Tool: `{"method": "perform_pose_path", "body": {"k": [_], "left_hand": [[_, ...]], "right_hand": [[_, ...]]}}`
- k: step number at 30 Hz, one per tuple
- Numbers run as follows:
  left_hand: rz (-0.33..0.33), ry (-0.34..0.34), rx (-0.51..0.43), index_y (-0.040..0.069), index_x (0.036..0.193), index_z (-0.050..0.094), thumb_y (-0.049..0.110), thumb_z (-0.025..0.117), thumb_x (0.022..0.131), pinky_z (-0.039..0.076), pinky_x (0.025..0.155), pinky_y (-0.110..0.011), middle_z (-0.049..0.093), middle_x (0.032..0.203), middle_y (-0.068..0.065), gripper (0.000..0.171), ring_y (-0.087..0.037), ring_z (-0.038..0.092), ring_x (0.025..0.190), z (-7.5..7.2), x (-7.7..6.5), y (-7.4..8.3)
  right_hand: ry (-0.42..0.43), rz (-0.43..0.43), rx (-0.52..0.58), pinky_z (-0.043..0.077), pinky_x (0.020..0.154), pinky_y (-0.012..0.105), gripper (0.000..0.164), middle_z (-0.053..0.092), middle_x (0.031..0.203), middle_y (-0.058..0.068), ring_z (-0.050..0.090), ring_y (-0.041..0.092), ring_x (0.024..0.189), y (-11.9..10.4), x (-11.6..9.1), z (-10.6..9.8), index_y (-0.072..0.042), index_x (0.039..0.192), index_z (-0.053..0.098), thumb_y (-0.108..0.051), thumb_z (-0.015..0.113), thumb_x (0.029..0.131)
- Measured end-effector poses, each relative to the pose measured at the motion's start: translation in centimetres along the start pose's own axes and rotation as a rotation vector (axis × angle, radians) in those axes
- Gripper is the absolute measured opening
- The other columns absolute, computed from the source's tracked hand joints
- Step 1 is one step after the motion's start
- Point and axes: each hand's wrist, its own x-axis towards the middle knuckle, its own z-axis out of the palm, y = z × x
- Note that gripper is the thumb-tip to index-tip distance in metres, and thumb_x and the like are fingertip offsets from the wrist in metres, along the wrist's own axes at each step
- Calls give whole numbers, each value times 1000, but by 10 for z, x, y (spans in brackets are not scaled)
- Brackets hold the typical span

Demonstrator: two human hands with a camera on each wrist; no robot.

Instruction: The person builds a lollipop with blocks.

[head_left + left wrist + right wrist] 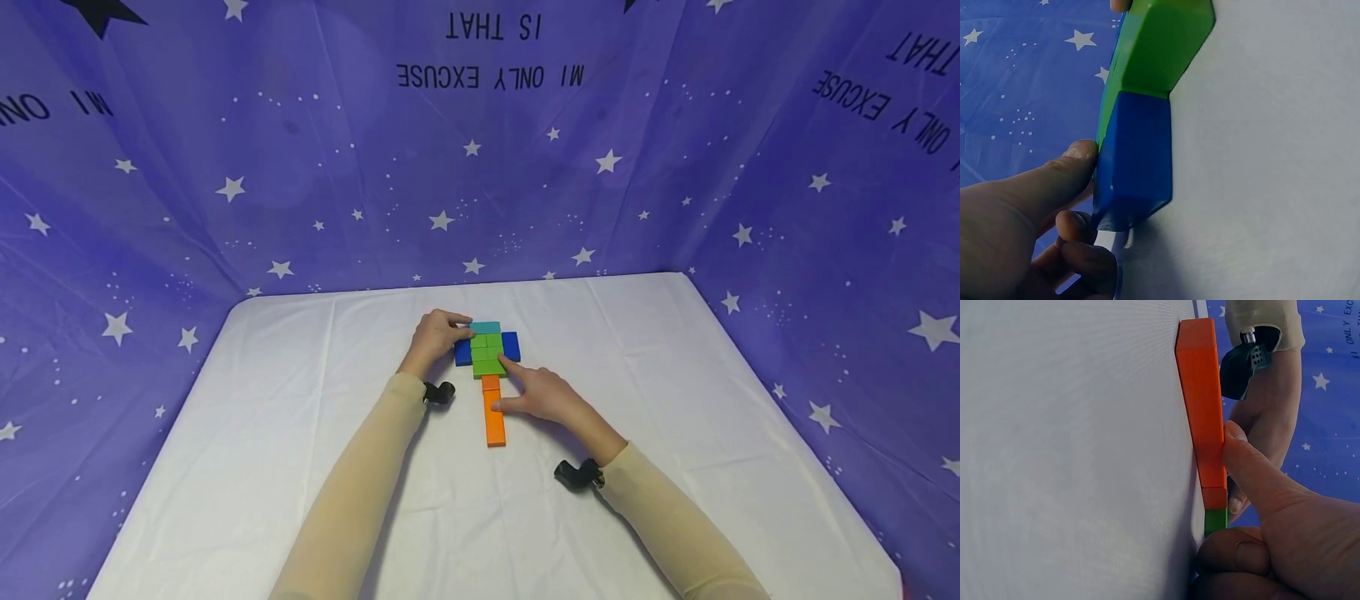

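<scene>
Flat on the table lies a figure of toy blocks: green blocks [487,353] in the middle, a teal block [485,327] at the far end, a dark blue block [512,347] on the right and a blue block [1138,156] on the left. A long orange block [494,421] and a short orange block [491,382] extend toward the person. The left hand [437,337] touches the figure's upper left, its thumb over the left blue block and its index finger at the teal one. The right hand [546,393] rests its thumb on the long orange block and its index finger at the green edge.
A white cloth covers the table [637,358]. Purple curtains [480,175] with stars hang behind it and along both sides. Black wrist cameras stick out beside the left cuff [408,387] and the right cuff [615,467].
</scene>
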Motion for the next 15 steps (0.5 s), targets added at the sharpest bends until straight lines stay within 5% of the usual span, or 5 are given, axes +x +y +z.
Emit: {"method": "perform_pose_path", "body": {"k": [12,15], "left_hand": [[58,27,-10,24,138,73,35,75,100,51,109,-48,77,127,-11,40,-30,68,123,-1,-3,-2],[75,72,-27,24,141,71,37,71,103,55,94,-44,77,120,-13,40,-28,70,104,-3,-8,-3]], "right_hand": [[-1,12,-4,45,114,63,102,52,161,16,57,45,141,0,0,-2,-26,170,28,-68,74,89],[-5,9,31,44,115,63,103,49,163,16,55,45,144,2,0,-4,-27,170,27,-69,73,89]]}}
